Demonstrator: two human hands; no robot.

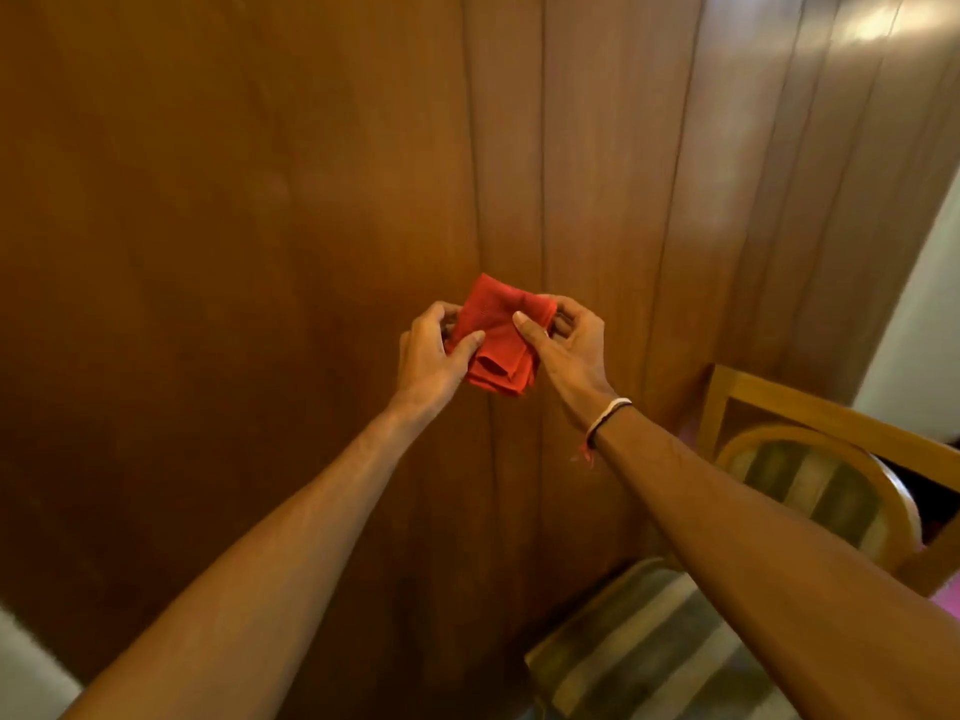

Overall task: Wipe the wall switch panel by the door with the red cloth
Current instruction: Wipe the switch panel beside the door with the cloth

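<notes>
A folded red cloth (496,335) hangs in mid-air in front of a brown wooden door (234,252). My left hand (434,356) pinches its left edge, thumb on top. My right hand (569,345) grips its right side, thumb pressed on the front of the fabric. Both arms reach forward from the bottom of the view. A thread band sits on my right wrist. No wall switch panel is in view.
A wooden chair (810,491) with a striped cushion stands at the lower right, close to the grooved door frame (649,200). A pale wall strip (919,330) shows at the far right, and a light surface (26,667) at the bottom left corner.
</notes>
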